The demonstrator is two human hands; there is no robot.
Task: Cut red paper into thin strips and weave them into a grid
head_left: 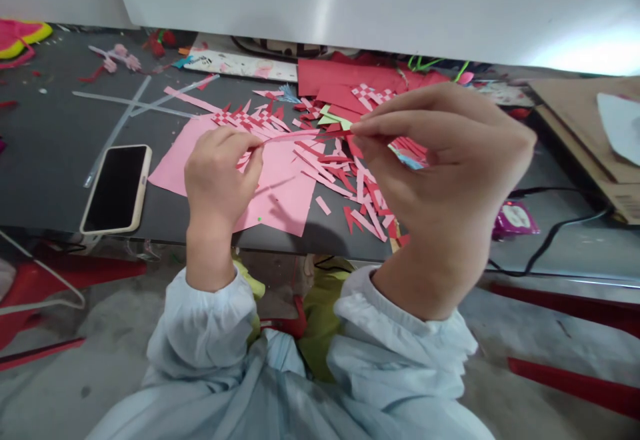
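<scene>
A narrow paper strip (293, 137), pink on the left stretch and red on the right, spans the gap between my hands above the table. My left hand (220, 173) pinches its left end between thumb and finger. At the other end, the thumb and fingers of my right hand (440, 153) are closed on the red part. Whether it is one strip or two joined is unclear. Below lies a pink paper sheet (285, 203), with a red-and-pink woven paper piece (245, 120) at its top edge. Loose pink and red strips (365, 207) are heaped to the right, partly hidden by my right hand.
A phone (117, 190) lies left of the pink sheet, near clear plastic strips (133, 110). Red paper sheets (325, 80) are stacked at the back. On the right are a purple packet (517, 219), a black cable (550, 237) and cardboard (565, 120).
</scene>
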